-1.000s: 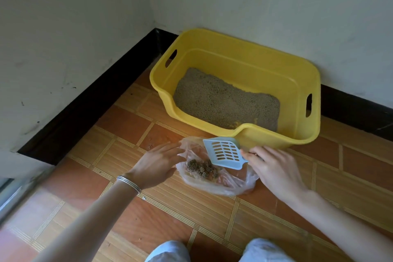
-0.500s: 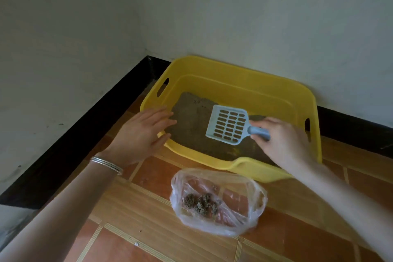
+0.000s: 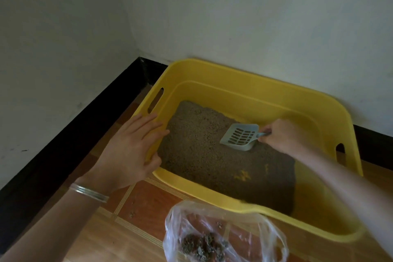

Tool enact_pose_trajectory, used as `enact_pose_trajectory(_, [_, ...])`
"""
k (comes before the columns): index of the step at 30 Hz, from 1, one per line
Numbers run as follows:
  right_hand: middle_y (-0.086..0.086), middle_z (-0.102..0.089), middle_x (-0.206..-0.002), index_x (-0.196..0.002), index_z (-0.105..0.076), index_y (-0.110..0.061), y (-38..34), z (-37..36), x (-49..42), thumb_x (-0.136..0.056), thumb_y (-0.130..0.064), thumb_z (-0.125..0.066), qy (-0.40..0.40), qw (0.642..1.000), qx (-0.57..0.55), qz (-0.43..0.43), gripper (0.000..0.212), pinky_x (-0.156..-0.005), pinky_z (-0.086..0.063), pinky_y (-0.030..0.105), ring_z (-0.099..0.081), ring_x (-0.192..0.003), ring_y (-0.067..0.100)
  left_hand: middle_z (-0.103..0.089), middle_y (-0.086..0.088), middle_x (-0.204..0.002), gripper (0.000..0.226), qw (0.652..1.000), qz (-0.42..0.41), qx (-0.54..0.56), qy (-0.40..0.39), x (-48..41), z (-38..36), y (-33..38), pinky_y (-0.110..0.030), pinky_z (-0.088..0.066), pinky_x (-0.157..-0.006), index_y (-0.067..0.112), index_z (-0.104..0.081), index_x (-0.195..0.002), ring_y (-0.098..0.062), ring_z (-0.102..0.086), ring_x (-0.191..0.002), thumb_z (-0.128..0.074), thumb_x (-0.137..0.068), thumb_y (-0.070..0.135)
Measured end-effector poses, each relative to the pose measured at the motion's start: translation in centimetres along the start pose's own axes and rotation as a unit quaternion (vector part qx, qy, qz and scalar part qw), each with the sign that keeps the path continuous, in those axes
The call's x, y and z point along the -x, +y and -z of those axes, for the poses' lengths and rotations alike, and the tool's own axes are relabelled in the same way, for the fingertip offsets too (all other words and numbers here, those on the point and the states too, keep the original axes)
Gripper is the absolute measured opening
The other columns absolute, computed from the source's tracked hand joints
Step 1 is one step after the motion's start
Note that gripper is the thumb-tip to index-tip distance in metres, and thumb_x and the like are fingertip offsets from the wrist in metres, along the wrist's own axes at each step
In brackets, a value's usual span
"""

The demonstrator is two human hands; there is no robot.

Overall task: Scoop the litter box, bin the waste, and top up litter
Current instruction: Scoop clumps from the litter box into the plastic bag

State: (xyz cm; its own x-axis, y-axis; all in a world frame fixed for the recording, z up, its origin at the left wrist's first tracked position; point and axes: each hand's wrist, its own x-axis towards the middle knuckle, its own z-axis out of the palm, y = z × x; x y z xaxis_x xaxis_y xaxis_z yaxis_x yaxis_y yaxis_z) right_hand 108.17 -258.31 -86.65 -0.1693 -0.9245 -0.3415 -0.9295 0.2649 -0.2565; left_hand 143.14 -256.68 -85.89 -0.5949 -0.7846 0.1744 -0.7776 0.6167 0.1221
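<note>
Item: litter box [image 3: 255, 76], far corner; I log scooping in hand. Right hand [image 3: 282, 136] grips scoop [image 3: 240, 137], blade at litter [image 3: 202, 155]. Left hand [image 3: 131, 149] flat, steadying left rim. Waste bag [image 3: 223, 232] near. Next, I judge: dig under clumps.

Presses the left hand [image 3: 131, 149] flat on the left rim of the litter box [image 3: 234, 74], fingers straight and spread. Extends the right arm over the box's near right corner, right hand [image 3: 285, 136] curled round the scoop [image 3: 240, 137] handle inside it.
</note>
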Motion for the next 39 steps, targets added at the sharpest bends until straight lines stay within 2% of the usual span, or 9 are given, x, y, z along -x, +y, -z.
enact_pose_trajectory(4, [0.001,-0.069,-0.088,-0.109,-0.067,-0.018,-1.7,-1.2,-1.9,-0.088,-0.021,-0.061,-0.005,1.000,-0.011,0.017,0.022,-0.053,-0.050,0.026,-0.059,-0.057,0.011,-0.059,-0.009,-0.128,0.052,1.000,-0.004,0.019,-0.005,0.0,0.0,0.0,-0.039,-0.016,-0.116,0.014,-0.065,-0.118,-0.025,-0.039,-0.133,-0.045,-0.072,0.031])
enact_pose_trajectory(6, [0.000,-0.069,-0.090,-0.110,-0.067,-0.021,-3.0,-2.0,-2.9,-0.089,-0.021,-0.060,0.001,0.999,-0.015,0.031,0.022,-0.051,-0.050,0.025,-0.059,-0.057,0.010,-0.058,-0.008,-0.129,0.053,1.000,-0.006,0.023,-0.010,0.1,0.1,0.0,-0.041,-0.018,-0.116,0.015,-0.065,-0.118,-0.024,-0.039,-0.134,-0.045,-0.071,0.030])
enact_pose_trajectory(9, [-0.001,-0.070,-0.095,-0.110,-0.066,-0.022,-5.1,-3.3,-4.6,-0.089,-0.022,-0.060,0.015,0.997,-0.053,0.060,0.023,-0.062,-0.055,0.030,-0.064,-0.070,0.013,-0.058,-0.007,-0.129,0.054,0.999,-0.011,0.033,-0.015,0.0,0.2,0.0,-0.040,-0.018,-0.116,0.016,-0.066,-0.118,-0.023,-0.038,-0.134,-0.045,-0.070,0.029])
enact_pose_trajectory(15, [-0.007,-0.067,-0.110,-0.114,-0.064,-0.029,-8.1,-5.5,-6.4,-0.087,-0.032,-0.063,0.050,0.990,-0.120,0.058,0.028,-0.069,-0.048,0.026,-0.062,-0.096,0.013,-0.057,-0.005,-0.132,0.054,0.998,0.001,0.059,-0.020,0.0,0.3,0.2,-0.037,-0.017,-0.117,0.019,-0.066,-0.117,-0.019,-0.036,-0.136,-0.045,-0.068,0.027])
enact_pose_trajectory(22, [-0.006,-0.066,-0.107,-0.115,-0.063,-0.026,-6.9,-5.4,-5.9,-0.084,-0.027,-0.066,0.077,0.975,-0.168,0.127,0.031,-0.068,-0.046,0.028,-0.057,-0.085,0.008,-0.057,-0.005,-0.131,0.052,0.998,0.007,0.058,-0.006,0.1,0.2,0.2,-0.038,-0.018,-0.116,0.019,-0.067,-0.117,-0.019,-0.036,-0.136,-0.048,-0.068,0.027])
enact_pose_trajectory(26, [-0.005,-0.066,-0.108,-0.115,-0.065,-0.023,-6.2,-4.0,-5.0,-0.083,-0.022,-0.067,0.046,0.960,-0.235,0.142,0.031,-0.065,-0.036,0.018,-0.051,-0.078,-0.004,-0.057,-0.005,-0.132,0.053,0.998,0.013,0.055,0.003,0.0,0.1,0.3,-0.038,-0.017,-0.117,0.019,-0.066,-0.119,-0.020,-0.038,-0.135,-0.049,-0.070,0.029])
enact_pose_trajectory(30, [-0.008,-0.065,-0.111,-0.115,-0.064,-0.024,-4.7,-3.2,-3.0,-0.083,-0.022,-0.067,0.022,0.963,-0.223,0.150,0.032,-0.073,-0.037,0.015,-0.051,-0.083,-0.007,-0.057,-0.004,-0.131,0.051,0.998,0.013,0.053,0.018,0.0,0.0,0.4,-0.040,-0.019,-0.116,0.018,-0.065,-0.120,-0.020,-0.039,-0.134,-0.048,-0.073,0.030])
enact_pose_trajectory(33, [-0.011,-0.064,-0.105,-0.114,-0.064,-0.026,-3.2,-2.6,-1.4,-0.083,-0.021,-0.067,0.027,0.963,-0.223,0.146,0.031,-0.063,-0.036,0.005,-0.049,-0.069,-0.015,-0.058,-0.004,-0.130,0.050,0.999,0.016,0.043,0.025,0.0,-0.1,0.4,-0.038,-0.018,-0.117,0.018,-0.065,-0.119,-0.020,-0.040,-0.133,-0.047,-0.074,0.031])
enact_pose_trajectory(39, [-0.022,-0.058,-0.096,-0.109,-0.063,-0.034,-1.6,-1.4,1.6,-0.082,-0.022,-0.067,0.032,0.962,-0.239,0.127,0.030,-0.062,-0.035,0.002,-0.047,-0.072,-0.020,-0.060,-0.004,-0.127,0.049,0.999,0.030,0.019,0.020,0.1,-0.2,0.6,-0.037,-0.016,-0.116,0.018,-0.065,-0.119,-0.020,-0.043,-0.130,-0.044,-0.077,0.033])
